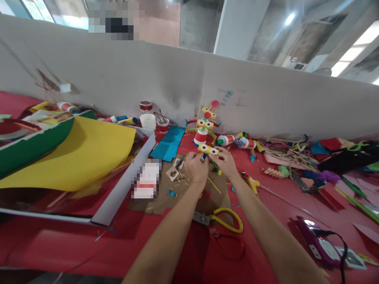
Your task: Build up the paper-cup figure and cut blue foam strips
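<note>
Between my two hands is a small paper-craft figure with a yellow eye piece point(208, 149) that carries two round eyes. My left hand point(196, 168) is closed around the lower part of the figure, which its fingers mostly hide. On the other side, my right hand point(225, 161) pinches the figure near the right end of the yellow piece. A folded green paper limb shows below my right fingers. Just behind stand similar paper figures, one with a red-and-white cup body point(201, 137). Under my hands lies a brown cardboard sheet point(189, 199) with paper scraps.
Scissors with yellow handles point(227, 220) lie in front of the cardboard. A white-edged box point(122, 189) with yellow paper point(77, 154) stands at left. Blue paper point(169, 144) lies behind it. At right are a purple device point(318, 242), sticks point(286, 150) and scraps. A grey partition point(177, 83) rises behind.
</note>
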Motion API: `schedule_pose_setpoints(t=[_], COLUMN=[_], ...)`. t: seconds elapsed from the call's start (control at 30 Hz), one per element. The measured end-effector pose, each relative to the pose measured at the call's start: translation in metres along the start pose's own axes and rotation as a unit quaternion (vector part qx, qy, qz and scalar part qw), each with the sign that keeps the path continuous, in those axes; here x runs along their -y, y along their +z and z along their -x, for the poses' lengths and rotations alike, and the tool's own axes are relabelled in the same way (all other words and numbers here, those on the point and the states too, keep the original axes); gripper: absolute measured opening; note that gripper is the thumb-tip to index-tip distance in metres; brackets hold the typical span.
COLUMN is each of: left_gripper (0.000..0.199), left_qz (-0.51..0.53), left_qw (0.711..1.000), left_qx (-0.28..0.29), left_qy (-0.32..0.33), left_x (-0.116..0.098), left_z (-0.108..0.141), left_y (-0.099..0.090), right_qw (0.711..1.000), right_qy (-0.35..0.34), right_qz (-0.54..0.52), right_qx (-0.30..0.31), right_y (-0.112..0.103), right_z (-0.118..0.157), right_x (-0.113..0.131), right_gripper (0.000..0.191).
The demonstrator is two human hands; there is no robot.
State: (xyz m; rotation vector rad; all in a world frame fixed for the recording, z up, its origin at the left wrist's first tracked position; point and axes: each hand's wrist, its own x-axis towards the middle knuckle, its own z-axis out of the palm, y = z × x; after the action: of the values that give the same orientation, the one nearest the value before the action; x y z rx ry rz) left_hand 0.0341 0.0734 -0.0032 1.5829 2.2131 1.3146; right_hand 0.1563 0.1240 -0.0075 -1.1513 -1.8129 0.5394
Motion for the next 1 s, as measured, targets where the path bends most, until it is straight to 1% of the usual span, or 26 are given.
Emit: schedule_pose_setpoints(t=[0.1,0.27,0.43,0.57,0.63,0.8,1.0], left_gripper=[0.021,0.021,0.020,0.019,0.018,0.017,0.019], left_qz=[-0.007,-0.005,-0.016,-0.009,-0.001,0.019,0.018], left_qw=[1.000,1.000,1.000,1.000,1.000,1.000,1.000], left_qx=[-0.005,-0.007,-0.001,0.001,-0.001,-0.010,-0.022], left_qy=[0.015,0.008,0.022,0.025,0.024,0.014,0.010], left_x=[0.000,0.000,0.000,0.001,0.002,0.004,0.006], left_z=[-0.001,-0.003,-0.004,-0.004,-0.005,-0.005,-0.003], left_y=[0.002,0.006,0.005,0.005,0.007,0.011,0.012], right_qw=[1.000,1.000,0.994,0.985,0.982,0.984,0.992], right_qy=[-0.006,-0.023,-0.082,-0.140,-0.153,-0.139,-0.067], right_qz=[-0.002,0.012,0.075,0.099,0.104,0.084,0.015], right_qx=[0.010,0.012,0.005,0.021,0.031,0.071,0.107], right_y=[0.002,0.002,-0.004,-0.010,-0.012,-0.014,-0.012], right_z=[-0.002,-0.002,0.000,-0.002,-0.003,-0.008,-0.014], right_x=[-0.004,-0.010,-0.009,-0.005,-0.004,-0.009,-0.020], right_gripper=[0.025,0.027,0.024,0.023,0.023,0.024,0.030])
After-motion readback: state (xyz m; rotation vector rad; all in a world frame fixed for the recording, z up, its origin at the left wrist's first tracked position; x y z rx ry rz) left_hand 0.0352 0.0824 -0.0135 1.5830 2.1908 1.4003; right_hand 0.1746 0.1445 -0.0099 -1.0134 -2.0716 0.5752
